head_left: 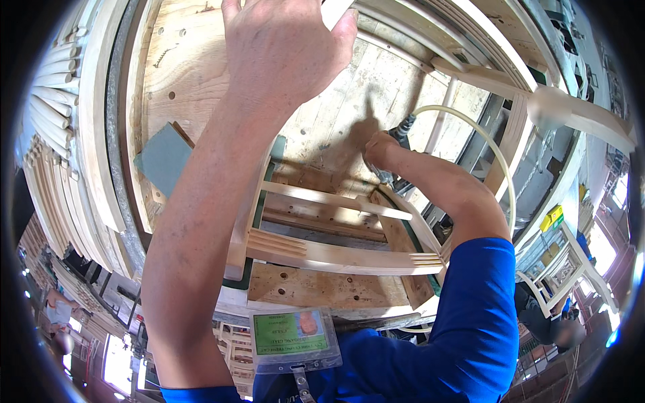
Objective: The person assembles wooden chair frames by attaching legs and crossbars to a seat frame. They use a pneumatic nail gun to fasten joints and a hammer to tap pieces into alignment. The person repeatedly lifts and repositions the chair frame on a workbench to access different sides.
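At the top edge my left hand is stretched far out over the bench. Its thumb stands off to the right, and a pale wooden bar lies between thumb and palm; the fingertips are cut off by the edge. My right hand is wrapped round the dark grip of an air tool, with a pale hose running from it. What kind of tool it is cannot be made out. Nearer me lies a pale wooden frame with a curved grooved rail and a thinner crossbar.
The wooden workboard carries a grey-green block at left. Pale curved wooden parts are stacked beyond its left side. Another slatted wooden frame stands at far right. A co-worker is at lower right.
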Demonstrator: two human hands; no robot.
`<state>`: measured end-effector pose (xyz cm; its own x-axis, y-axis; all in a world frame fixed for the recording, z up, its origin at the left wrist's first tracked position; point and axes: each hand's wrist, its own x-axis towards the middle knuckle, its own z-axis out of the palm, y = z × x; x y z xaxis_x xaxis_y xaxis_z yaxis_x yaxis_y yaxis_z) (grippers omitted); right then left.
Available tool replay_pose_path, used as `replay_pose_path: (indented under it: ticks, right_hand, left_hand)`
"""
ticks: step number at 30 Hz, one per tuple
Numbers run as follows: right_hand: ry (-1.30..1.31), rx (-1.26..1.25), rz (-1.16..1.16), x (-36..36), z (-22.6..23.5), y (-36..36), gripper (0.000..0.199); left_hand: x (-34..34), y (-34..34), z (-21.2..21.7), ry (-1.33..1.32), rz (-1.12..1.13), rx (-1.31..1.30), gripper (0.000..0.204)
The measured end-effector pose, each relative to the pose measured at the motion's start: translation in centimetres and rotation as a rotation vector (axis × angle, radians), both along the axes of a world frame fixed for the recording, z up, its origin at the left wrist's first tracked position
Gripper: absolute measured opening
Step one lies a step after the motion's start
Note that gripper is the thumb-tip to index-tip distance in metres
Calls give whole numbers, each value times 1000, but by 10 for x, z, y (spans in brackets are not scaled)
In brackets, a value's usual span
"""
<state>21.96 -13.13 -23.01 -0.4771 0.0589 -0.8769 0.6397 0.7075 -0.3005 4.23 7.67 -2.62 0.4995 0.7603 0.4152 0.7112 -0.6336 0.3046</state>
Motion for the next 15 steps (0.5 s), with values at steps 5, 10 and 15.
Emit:
replay_pose_path:
  ticks: [5, 10, 15]
  right_hand:
    - [-50, 41, 73, -13, -3, 2, 18]
    - [-176, -82, 48, -18, 12, 22, 22]
    - [-299, -68, -171, -7, 31, 29, 34]
  left_hand:
    - [-3, 0, -7, -66, 43, 33, 19]
    - [-1, 3, -2, -66, 31, -33, 20]
    - [-11, 1, -11, 101, 18, -83, 30]
